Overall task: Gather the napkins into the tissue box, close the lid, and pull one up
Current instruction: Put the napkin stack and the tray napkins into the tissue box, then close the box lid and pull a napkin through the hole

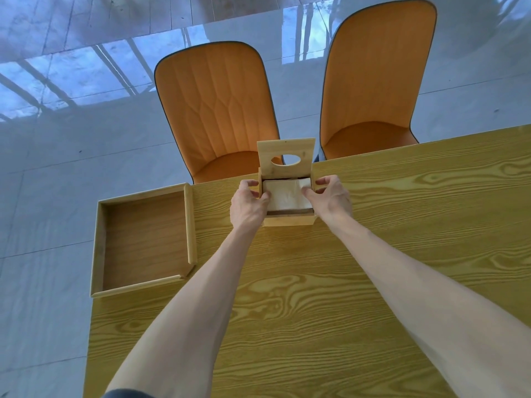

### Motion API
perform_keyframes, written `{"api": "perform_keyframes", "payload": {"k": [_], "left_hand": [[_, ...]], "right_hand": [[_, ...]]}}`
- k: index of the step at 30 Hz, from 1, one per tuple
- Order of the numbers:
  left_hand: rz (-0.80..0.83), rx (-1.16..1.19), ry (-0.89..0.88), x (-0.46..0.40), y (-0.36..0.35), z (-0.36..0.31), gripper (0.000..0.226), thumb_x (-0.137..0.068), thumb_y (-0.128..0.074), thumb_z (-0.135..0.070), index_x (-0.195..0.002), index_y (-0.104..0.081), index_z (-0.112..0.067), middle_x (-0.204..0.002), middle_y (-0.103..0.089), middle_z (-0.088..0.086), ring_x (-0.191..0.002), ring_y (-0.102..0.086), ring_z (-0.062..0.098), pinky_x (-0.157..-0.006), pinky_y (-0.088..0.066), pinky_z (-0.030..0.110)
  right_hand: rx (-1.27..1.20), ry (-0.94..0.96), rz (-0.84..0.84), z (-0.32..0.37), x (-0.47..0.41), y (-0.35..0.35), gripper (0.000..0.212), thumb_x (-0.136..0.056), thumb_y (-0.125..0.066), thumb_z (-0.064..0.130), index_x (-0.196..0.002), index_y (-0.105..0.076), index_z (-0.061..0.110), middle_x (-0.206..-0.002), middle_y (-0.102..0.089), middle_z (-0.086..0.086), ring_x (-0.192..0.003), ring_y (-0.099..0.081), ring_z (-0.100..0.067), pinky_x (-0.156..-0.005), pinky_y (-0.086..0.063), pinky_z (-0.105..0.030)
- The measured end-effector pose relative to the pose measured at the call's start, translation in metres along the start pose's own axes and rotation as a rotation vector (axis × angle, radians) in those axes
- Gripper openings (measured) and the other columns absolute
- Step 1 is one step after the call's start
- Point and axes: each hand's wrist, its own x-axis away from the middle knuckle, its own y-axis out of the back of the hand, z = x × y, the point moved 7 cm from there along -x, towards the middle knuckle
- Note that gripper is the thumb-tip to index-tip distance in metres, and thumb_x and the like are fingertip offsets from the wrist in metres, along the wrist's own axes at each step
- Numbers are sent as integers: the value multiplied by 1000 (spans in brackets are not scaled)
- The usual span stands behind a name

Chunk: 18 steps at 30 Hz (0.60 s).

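No writing, label, brand mark or number can be read anywhere here. The wooden tissue box (288, 219) near the far edge of the table (344, 282) is plain wood, and its raised lid (286, 147) shows only an oval hole. The napkins (287, 195) inside are blank. The wooden tray (143, 242) at the table's left edge carries no marking, and neither do the two orange chairs (215, 110) beyond the far edge.

My hands (248, 203) (330, 198) cover the box's (288, 221) side walls; the napkins (287, 195) hide its inside, and its lid (286, 152) hides part of one chair (218, 110).
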Motion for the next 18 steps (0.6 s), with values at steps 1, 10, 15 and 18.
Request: {"api": "perform_keyframes", "payload": {"k": [1, 10, 15, 18], "left_hand": [[19, 14, 3, 0, 2, -1, 40, -88, -65, -36, -125, -55, -25, -114, -66, -1, -100, -65, 21, -86, -56, 44], [-10, 289, 49, -11, 37, -48, 46, -95, -37, -62, -96, -66, -26, -93, -57, -4, -87, -52, 16, -76, -40, 36], [52, 301, 89, -10, 36, -64, 46, -91, -45, -65, -106, -68, -28, -108, -63, 1, -105, -58, 24, -96, -45, 43], [87, 314, 115, -7, 32, -63, 36, -91, -51, -61, -88, -65, -27, -107, -63, 2, -104, -58, 22, -92, -43, 42]], "right_hand": [[-20, 2, 17, 1, -1, 2, 42, -88, -67, 40, -122, -51, 21, -100, -65, 5, -78, -65, -15, -74, -56, -37], [-365, -24, 42, 49, -12, 33, 65, -99, -33, 60, -121, -61, 6, -109, -62, -9, -92, -57, -20, -78, -48, -35], [-431, -112, 150, 61, -8, 28, 67, -95, -41, 64, -120, -62, 5, -134, -57, -20, -112, -60, -28, -87, -45, -41], [-437, -114, 145, 60, -8, 29, 57, -94, -46, 62, -115, -63, 11, -131, -61, -18, -116, -60, -30, -101, -47, -46]]}}
